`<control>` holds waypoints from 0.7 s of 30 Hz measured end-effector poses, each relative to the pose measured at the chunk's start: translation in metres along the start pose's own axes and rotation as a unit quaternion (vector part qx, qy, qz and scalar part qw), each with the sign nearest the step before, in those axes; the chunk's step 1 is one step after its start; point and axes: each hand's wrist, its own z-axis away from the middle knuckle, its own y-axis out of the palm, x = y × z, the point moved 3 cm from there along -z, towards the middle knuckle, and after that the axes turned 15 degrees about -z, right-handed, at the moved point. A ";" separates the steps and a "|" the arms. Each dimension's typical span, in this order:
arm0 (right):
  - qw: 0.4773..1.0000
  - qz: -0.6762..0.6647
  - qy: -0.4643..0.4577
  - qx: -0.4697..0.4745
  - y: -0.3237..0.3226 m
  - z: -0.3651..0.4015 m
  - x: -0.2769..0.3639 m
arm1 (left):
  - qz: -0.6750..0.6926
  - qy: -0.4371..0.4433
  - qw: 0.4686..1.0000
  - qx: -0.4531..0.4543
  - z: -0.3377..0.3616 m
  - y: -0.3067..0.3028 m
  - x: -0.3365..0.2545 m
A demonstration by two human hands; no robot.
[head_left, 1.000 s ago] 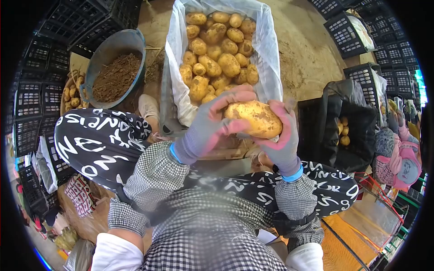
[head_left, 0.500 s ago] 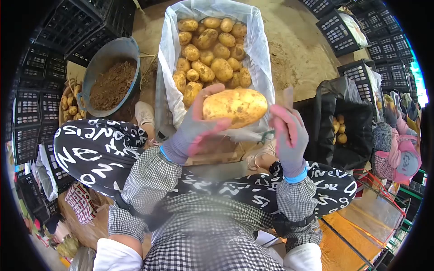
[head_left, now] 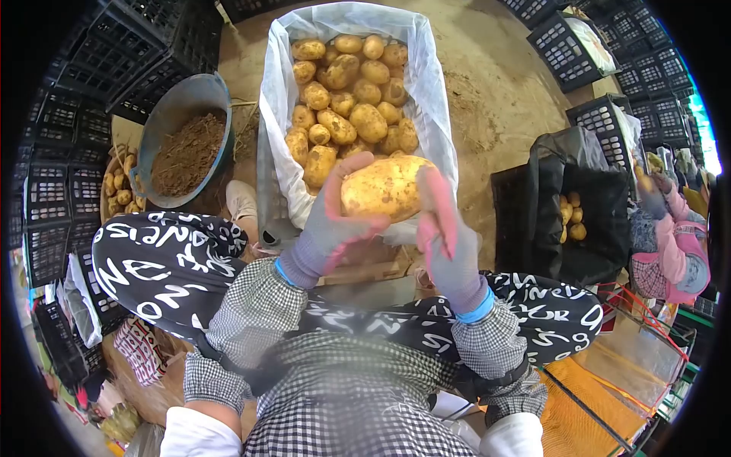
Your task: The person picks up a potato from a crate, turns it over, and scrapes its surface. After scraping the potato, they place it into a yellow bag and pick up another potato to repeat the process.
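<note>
A large yellow potato [head_left: 381, 190] with brown dirt patches is held by my left hand [head_left: 335, 217], its gloved fingers and thumb wrapped round the left end. My right hand [head_left: 451, 244], in a matching grey and pink glove, lies against the potato's right end with its fingers stretched out. The thumb of that hand points up below the potato. Just beyond both hands stands a crate with a white liner [head_left: 434, 99], filled with many soil-marked potatoes [head_left: 369, 122].
At the left is a blue-grey tub [head_left: 225, 114] of loose soil [head_left: 190, 152], beside a basket of potatoes [head_left: 122, 190]. A black-lined crate [head_left: 525, 221] with several potatoes stands at the right. Stacked black crates [head_left: 57, 183] line the left side. Another person [head_left: 670, 251] works at the far right.
My right hand has moved left and now touches the potato's right end, from which it was slightly apart. The potato stays in my left hand. The view has shifted slightly.
</note>
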 end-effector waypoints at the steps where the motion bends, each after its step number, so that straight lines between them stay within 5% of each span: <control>1: 0.997 0.066 -0.008 0.043 0.003 -0.001 0.006 | 0.002 0.006 1.000 -0.002 0.000 0.001 -0.001; 13: 0.999 0.016 0.010 0.040 0.001 -0.003 0.001 | 0.141 -0.069 0.987 0.022 0.004 0.006 0.005; 21: 0.998 0.029 -0.050 0.014 -0.006 -0.001 -0.002 | 0.083 -0.052 0.995 0.018 0.002 0.006 0.010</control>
